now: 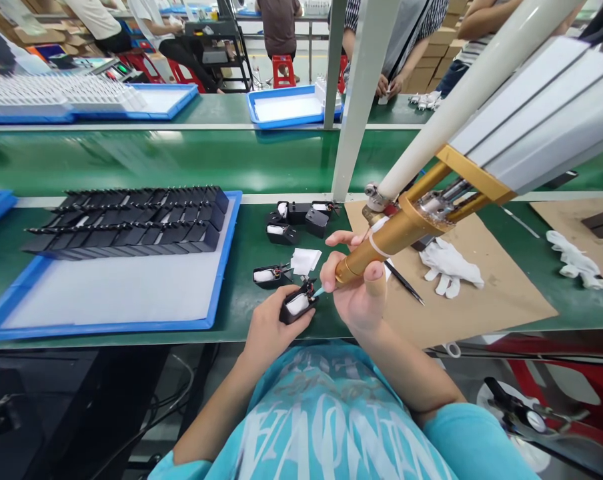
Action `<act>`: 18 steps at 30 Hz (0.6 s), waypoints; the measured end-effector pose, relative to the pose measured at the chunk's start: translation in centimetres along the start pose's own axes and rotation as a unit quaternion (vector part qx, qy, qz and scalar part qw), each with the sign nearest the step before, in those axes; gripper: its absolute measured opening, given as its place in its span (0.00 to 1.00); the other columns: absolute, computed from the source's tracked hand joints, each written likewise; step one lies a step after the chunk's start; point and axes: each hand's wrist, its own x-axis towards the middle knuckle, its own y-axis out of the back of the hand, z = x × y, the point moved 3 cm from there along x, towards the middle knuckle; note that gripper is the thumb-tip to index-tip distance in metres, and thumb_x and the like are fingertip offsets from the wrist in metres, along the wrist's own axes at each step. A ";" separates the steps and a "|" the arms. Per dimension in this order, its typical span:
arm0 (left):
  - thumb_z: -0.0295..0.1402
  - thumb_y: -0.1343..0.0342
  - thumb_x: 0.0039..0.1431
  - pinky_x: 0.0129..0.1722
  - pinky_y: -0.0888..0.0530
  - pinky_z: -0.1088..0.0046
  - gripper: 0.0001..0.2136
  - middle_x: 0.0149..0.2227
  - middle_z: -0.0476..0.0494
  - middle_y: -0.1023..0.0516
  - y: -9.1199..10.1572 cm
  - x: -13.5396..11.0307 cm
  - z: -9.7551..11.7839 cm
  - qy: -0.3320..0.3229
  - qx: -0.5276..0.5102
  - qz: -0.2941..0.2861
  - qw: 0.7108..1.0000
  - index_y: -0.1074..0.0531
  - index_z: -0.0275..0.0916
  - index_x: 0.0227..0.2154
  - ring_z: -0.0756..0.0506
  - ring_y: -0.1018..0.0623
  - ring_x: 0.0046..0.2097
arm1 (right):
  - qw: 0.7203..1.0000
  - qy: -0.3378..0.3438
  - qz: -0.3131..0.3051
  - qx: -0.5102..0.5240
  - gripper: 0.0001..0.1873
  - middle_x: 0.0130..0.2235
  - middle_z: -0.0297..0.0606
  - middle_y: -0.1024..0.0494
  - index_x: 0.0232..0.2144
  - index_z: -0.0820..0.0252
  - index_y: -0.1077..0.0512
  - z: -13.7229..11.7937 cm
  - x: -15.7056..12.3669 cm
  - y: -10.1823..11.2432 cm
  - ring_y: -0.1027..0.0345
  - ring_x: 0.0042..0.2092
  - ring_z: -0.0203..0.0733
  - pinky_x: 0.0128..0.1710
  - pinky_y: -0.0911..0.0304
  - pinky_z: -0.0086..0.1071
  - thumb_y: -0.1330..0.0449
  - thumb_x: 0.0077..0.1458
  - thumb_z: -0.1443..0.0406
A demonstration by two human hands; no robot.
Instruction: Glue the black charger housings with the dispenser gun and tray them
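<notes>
My left hand [271, 320] grips a small black plastic housing [297, 305], open side up, with a white block and thin wires inside. My right hand [359, 293] is wrapped around the lower end of a gold-coloured glue dispenser [379, 243], which slants down from the upper right. Its light blue tapered nozzle [319, 291] points into the housing's right end; whether it touches is too small to tell. Just beyond my left hand lie another black housing [271, 275] with a white block and a crumpled white paper [305, 261]. Several similar housings [281, 233] sit farther back.
A blue-rimmed tray [221, 267] at left bears rows of black housings [131, 227]. On brown cardboard [506, 300] at right lie a black pen [405, 283] and a white glove [451, 265]. A white post [354, 100] rises behind the bench. Other people work across the line.
</notes>
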 end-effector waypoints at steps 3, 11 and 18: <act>0.39 0.40 0.55 0.40 0.24 0.71 0.16 0.40 0.47 0.19 -0.1 0.0 -0.1 0.004 -0.005 -0.010 1.000 0.31 0.42 0.45 0.45 0.19 0.38 | 1.000 -0.001 0.001 0.004 0.22 0.42 0.33 0.29 0.43 0.49 0.40 0.1 0.0 0.0 0.39 0.19 0.27 0.17 0.44 0.29 0.42 0.53 0.45; 0.34 0.45 0.58 0.34 0.25 0.72 0.17 0.40 0.47 0.20 -1.0 0.0 -0.5 0.048 -0.023 -0.059 0.997 0.34 0.42 0.51 0.47 0.20 0.32 | 1.000 -0.003 -0.005 0.008 0.22 0.44 0.34 0.30 0.44 0.48 0.40 0.5 -0.2 -0.5 0.38 0.20 0.28 0.18 0.46 0.29 0.45 0.54 0.45; 0.33 0.42 0.57 0.39 0.24 0.71 0.18 0.43 0.45 0.20 -1.8 0.3 0.2 0.005 -0.087 -0.041 0.995 0.33 0.41 0.50 0.45 0.19 0.40 | 0.999 -0.009 -0.017 0.041 0.22 0.45 0.35 0.30 0.45 0.48 0.41 0.7 -0.4 -1.3 0.37 0.20 0.29 0.18 0.45 0.30 0.44 0.54 0.46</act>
